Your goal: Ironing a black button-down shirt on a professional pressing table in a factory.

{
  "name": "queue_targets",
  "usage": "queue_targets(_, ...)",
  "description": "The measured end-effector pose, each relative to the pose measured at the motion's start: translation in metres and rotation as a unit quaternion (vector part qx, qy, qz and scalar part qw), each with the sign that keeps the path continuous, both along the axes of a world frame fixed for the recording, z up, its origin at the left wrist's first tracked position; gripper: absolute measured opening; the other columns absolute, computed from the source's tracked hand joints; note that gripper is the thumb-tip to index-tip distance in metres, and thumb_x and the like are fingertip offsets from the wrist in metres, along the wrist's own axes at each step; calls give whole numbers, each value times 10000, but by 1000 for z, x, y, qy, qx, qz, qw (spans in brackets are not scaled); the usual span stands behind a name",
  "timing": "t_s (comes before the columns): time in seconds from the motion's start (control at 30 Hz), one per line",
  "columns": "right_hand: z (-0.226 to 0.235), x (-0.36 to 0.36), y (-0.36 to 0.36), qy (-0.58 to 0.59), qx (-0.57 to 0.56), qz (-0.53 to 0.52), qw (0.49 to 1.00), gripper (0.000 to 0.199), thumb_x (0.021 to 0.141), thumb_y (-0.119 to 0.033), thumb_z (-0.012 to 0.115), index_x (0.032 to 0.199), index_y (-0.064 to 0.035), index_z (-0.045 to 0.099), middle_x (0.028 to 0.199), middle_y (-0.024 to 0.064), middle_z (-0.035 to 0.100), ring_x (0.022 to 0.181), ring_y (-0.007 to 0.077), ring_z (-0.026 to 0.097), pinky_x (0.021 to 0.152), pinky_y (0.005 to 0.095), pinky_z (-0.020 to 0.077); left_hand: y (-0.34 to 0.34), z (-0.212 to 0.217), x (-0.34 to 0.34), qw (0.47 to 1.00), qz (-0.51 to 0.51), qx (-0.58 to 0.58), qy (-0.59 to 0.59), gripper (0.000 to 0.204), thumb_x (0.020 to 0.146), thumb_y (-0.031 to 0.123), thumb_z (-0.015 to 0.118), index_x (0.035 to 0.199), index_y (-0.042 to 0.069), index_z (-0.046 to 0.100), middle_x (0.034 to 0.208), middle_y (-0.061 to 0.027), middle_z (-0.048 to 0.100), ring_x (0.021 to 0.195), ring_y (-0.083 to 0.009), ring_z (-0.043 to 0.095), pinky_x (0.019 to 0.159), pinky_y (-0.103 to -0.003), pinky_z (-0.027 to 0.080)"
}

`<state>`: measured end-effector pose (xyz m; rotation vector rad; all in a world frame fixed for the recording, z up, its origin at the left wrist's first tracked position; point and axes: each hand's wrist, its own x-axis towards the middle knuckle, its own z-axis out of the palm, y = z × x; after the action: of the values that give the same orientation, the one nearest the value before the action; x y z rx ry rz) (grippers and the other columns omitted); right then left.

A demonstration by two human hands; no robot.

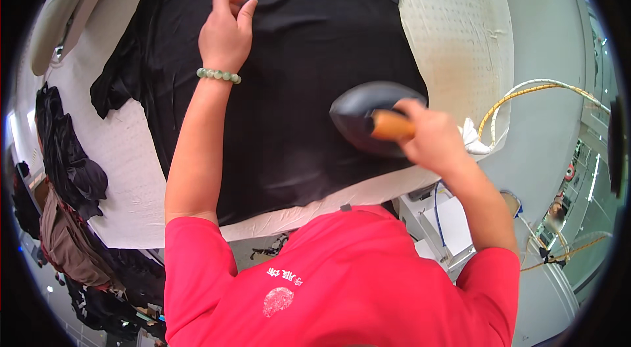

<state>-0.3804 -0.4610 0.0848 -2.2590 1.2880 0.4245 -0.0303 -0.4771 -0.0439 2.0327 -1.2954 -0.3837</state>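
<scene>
A black short-sleeved garment [289,97] lies spread over a pale padded ironing table [460,38], with small wrinkles across its upper part. My right hand [434,137] grips the orange handle of a dark steam iron [351,114]; the iron is slightly blurred and rests over the garment's lower right part. My left hand [227,28], with a green bead bracelet [219,75] at its wrist, pinches the cloth of the garment near its upper middle. The fingertips are partly hidden behind the hand.
A yellow-and-white hose and cord [526,89] arch from the iron's side toward the right. Dark clothes [72,163] and a brown garment [69,242] hang at the table's left edge. A white box-like unit [440,219] stands beneath the table's front edge.
</scene>
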Motion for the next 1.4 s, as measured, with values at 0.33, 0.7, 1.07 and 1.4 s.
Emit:
queue_targets(0.33, 8, -41, 24, -132, -44, -81, 987, 417, 819, -209, 812, 1189, -84, 666, 929, 203, 726, 872, 411, 712, 753, 429, 567, 217, 32, -147, 922, -386, 24, 22, 256, 798, 140, 761, 1013, 47, 658, 1007, -113, 637, 966, -313, 636, 838, -425, 486)
queue_targets(0.7, -52, -189, -64, -19, -151, -336, 930, 419, 908, -388, 758, 1122, -32, 701, 953, 179, 744, 911, 361, 715, 829, 417, 545, 229, 55, -157, 901, -401, 135, 98, 150, 866, 150, 737, 982, 65, 693, 886, -88, 652, 786, -275, 655, 675, -376, 516)
queue_targets(1.07, -80, -174, 120, -137, -133, -464, 865, 247, 946, -212, 726, 1121, -50, 661, 927, 80, 709, 860, 209, 704, 760, 331, 552, -22, 45, -169, 896, -442, -36, 0, 223, 936, -5, 616, 1129, 88, 679, 1105, -117, 689, 879, -289, 696, 750, -362, 556)
queue_targets(1.4, -95, -171, 141, -338, 90, -649, 676, 185, 958, -172, 738, 985, -16, 642, 761, 9, 651, 679, 78, 615, 621, 249, 508, -200, 40, -165, 678, -645, 99, -339, 256, 924, 106, 676, 1172, 126, 616, 1211, -61, 630, 1012, -345, 687, 807, -450, 565)
